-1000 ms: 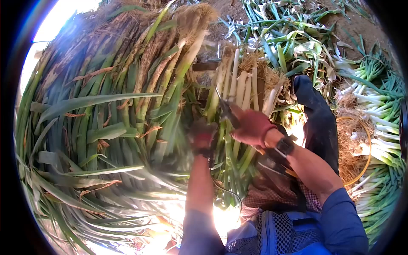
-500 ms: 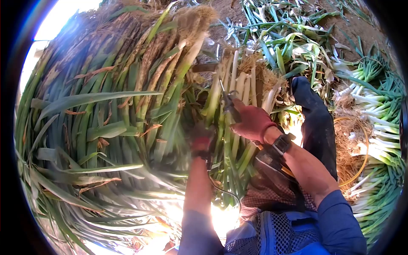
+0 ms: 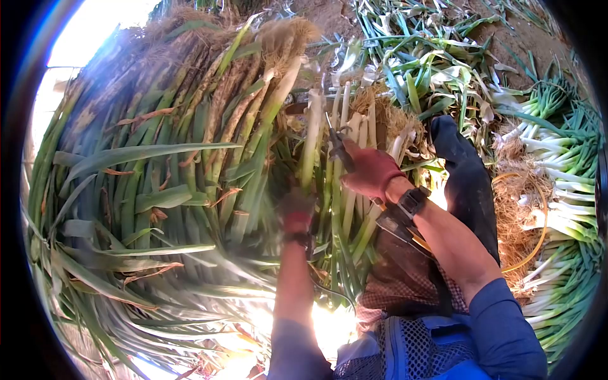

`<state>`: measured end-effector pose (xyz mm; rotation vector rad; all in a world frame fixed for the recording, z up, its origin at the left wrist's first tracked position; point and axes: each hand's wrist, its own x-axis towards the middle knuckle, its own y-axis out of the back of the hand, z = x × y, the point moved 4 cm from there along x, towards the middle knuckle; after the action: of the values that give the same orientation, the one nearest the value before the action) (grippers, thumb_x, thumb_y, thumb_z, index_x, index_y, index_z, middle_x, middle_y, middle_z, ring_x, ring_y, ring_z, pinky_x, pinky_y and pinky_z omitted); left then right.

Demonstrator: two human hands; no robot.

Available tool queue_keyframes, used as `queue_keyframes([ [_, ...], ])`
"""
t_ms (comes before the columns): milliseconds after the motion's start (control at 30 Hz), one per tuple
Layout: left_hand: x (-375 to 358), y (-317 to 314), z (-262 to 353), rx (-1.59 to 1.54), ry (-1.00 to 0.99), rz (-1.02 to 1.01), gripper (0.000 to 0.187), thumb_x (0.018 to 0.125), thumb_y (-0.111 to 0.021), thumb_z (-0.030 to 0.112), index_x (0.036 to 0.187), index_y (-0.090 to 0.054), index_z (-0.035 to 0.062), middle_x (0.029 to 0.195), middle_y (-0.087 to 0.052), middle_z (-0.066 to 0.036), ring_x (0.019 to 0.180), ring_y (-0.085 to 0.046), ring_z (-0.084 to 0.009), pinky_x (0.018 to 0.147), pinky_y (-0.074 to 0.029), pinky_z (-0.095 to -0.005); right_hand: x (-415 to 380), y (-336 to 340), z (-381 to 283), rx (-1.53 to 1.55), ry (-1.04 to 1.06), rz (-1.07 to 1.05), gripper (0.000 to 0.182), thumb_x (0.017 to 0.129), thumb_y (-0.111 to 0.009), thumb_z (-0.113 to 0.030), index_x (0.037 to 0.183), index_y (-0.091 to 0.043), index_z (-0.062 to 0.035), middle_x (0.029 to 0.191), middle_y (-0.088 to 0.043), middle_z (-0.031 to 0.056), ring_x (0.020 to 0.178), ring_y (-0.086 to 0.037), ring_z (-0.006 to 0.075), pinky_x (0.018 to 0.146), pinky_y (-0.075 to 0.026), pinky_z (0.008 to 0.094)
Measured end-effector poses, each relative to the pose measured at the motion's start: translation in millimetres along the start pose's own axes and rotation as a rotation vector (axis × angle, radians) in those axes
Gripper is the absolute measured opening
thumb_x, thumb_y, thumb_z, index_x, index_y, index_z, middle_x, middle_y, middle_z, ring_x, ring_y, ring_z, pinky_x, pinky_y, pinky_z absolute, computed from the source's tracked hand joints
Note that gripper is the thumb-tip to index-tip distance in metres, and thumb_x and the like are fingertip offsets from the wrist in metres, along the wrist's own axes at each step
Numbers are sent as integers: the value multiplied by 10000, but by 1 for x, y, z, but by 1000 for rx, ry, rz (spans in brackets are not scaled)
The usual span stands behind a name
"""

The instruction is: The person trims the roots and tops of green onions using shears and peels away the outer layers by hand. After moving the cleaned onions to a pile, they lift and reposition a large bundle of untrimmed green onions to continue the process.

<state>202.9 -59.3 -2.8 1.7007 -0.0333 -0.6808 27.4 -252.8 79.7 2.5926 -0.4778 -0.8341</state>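
My left hand (image 3: 296, 209), in a dark red glove and smeared by motion, is closed round the lower part of a green onion (image 3: 312, 130). The stalk stands upright, with its pale end pointing away from me. My right hand (image 3: 375, 172), in a red glove, grips a dark air blow gun (image 3: 342, 155). Its thin metal nozzle points up and away, close beside the green onion. Behind the blow gun lie several pale, stripped green onions (image 3: 354, 136), some with roots on. A whitish piece of skin (image 3: 349, 56) is blurred above the stalks.
A big heap of unpeeled green onions (image 3: 145, 164) fills the left side. Peeled leaves (image 3: 424, 63) litter the soil at the back. Bundled green onions (image 3: 563, 183) line the right edge, near a yellow hose (image 3: 543, 234). A black-clad leg (image 3: 468, 183) stands beside my right arm.
The green onion in my left hand now shows a paler, cleaner stalk and stands apart from its neighbours. A piece of skin has appeared beyond it. My right hand has shifted slightly left.
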Motion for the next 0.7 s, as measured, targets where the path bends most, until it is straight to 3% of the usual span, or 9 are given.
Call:
queue_keyframes([
  [100,-1,1,-1,-1,22,11,612,861,-760,561,1195,-693,52,1152,-746,-243,1098,-716,-425,928,-560,-511,3,-2,-7,-11,17,-57,770,797,-669,-147,1524,-444,-26,825,-739,217,792,-755,375,751,-594,477],
  [233,2,-3,0,23,38,24,603,855,-755,566,1159,-697,48,1141,-749,-237,1095,-720,-419,922,-564,-515,11,-19,-6,-151,65,-81,787,830,-687,-178,1548,-405,-23,936,-739,211,769,-743,369,724,-581,469],
  [333,1,-4,2,36,51,8,610,851,-747,573,1162,-699,51,1135,-749,-242,1093,-721,-419,924,-566,-516,16,-27,-10,-236,157,-19,757,811,-664,-124,1523,-428,-24,898,-733,229,764,-745,375,731,-583,475],
  [433,4,-7,2,56,52,3,621,856,-733,579,1174,-691,47,1135,-747,-248,1088,-722,-425,923,-570,-520,31,-19,-12,-171,59,-48,736,776,-640,-79,1485,-450,-24,842,-722,242,704,-739,377,683,-586,480],
  [533,6,-9,2,62,70,18,601,868,-722,557,1187,-686,49,1142,-745,-246,1082,-724,-427,920,-572,-531,47,-14,-17,-121,128,20,674,741,-617,-52,1400,-479,-24,770,-712,221,528,-686,373,535,-564,481],
  [633,7,-11,4,68,74,-6,569,879,-715,527,1201,-682,59,1146,-744,-241,1075,-726,-426,901,-577,-544,53,-13,-25,-179,118,20,603,743,-605,-39,1337,-503,-11,730,-703,213,516,-685,361,517,-561,482],
  [667,8,-11,5,68,74,-8,569,879,-715,527,1201,-682,59,1146,-744,-241,1075,-726,-426,901,-577,-544,55,-10,-28,-179,117,19,603,743,-605,-39,1337,-503,-11,730,-703,213,516,-685,361,517,-561,482],
  [700,9,-12,4,77,70,-6,557,883,-714,520,1199,-685,62,1140,-747,-238,1073,-727,-426,896,-578,-544,58,-5,-30,-179,86,39,570,748,-625,-67,1309,-544,-1,882,-723,243,762,-708,403,697,-567,503],
])
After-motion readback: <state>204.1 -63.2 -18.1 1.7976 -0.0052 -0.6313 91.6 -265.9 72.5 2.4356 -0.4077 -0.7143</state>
